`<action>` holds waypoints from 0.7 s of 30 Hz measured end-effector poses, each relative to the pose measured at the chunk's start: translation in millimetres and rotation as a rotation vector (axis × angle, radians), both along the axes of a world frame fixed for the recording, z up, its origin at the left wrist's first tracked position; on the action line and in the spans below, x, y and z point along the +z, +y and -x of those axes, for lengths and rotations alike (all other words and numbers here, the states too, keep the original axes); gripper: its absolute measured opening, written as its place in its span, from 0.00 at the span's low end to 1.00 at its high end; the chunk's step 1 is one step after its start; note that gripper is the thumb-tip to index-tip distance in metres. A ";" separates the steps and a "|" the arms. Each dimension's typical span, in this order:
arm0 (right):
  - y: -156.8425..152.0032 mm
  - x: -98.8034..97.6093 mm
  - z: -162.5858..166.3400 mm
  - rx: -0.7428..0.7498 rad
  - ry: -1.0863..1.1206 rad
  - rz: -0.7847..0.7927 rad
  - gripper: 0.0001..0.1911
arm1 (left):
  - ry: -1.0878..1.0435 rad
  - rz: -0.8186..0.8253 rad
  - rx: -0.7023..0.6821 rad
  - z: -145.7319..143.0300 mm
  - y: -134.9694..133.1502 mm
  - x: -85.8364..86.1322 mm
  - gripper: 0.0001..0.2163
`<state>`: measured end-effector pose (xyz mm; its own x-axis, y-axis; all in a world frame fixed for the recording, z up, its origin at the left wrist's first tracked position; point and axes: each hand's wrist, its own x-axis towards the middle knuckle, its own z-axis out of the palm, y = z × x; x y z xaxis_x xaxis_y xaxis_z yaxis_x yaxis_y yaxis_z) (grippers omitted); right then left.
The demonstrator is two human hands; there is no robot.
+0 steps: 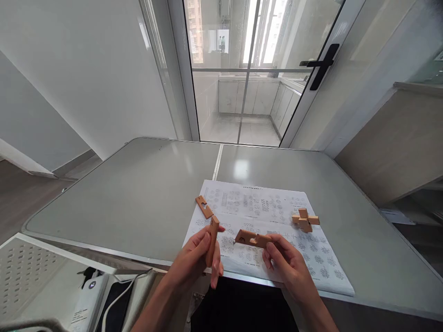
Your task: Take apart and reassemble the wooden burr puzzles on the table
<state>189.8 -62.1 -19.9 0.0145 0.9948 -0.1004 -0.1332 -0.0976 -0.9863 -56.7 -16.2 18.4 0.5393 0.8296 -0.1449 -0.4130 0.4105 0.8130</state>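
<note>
My left hand [199,258] is closed round a notched wooden bar [212,237] that it holds nearly upright over the table's near edge. My right hand [287,263] pinches a second notched wooden bar [251,238], which lies level and points left toward the first. The two bars are close but do not touch. A third wooden piece [204,206] lies flat at the left edge of a printed paper sheet [270,230]. An assembled wooden cross [305,220] rests on the sheet's right side.
The sheet lies on a grey folding table [138,193] with a seam down its middle. A glass sliding door [249,69] with a black handle stands behind it. At lower left are a white perforated surface [31,267], a cable and a dark device.
</note>
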 end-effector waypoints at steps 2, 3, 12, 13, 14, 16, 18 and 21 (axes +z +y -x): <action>2.0 2.7 1.3 0.021 -0.014 0.009 0.20 | 0.178 0.004 0.167 7.1 4.6 10.9 0.21; 3.4 4.5 2.3 0.042 -0.036 0.014 0.21 | 0.255 0.005 0.253 10.9 7.4 15.0 0.20; 41.4 26.5 19.7 0.006 -0.286 0.059 0.24 | 0.557 -0.035 0.509 40.5 26.9 -6.0 0.29; 48.3 28.2 22.8 0.005 -0.302 0.069 0.23 | 0.562 -0.031 0.513 41.8 28.9 -11.2 0.30; 55.6 29.1 26.1 0.009 -0.316 0.074 0.21 | 0.556 -0.026 0.518 42.4 30.9 -15.7 0.30; 70.3 28.1 33.0 0.006 -0.332 0.070 0.18 | 0.547 0.010 0.542 41.3 34.4 -21.1 0.30; 84.4 24.3 40.1 0.001 -0.350 0.068 0.14 | 0.548 0.061 0.573 38.3 36.5 -21.5 0.30; 101.5 17.5 50.0 -0.002 -0.383 0.068 0.11 | 0.570 0.118 0.584 33.9 36.4 -16.3 0.34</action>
